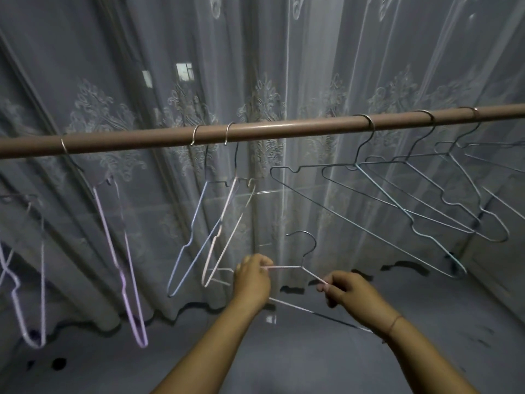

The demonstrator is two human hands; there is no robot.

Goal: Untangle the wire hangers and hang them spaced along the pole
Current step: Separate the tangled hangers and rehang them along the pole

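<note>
With your left hand (251, 280) and right hand (345, 288) pinching the shoulders of the loose hanger (284, 267), lift its hook onto the bare middle of the pole (298, 127).

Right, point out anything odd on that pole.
The blue hanger and pink hanger near the pole's middle hang close together, their frames overlapping. The grey hangers at the right overlap too.

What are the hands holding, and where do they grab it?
One pale wire hanger, off the pole. The left hand pinches its left shoulder wire, and the right hand pinches its right shoulder wire.
</note>
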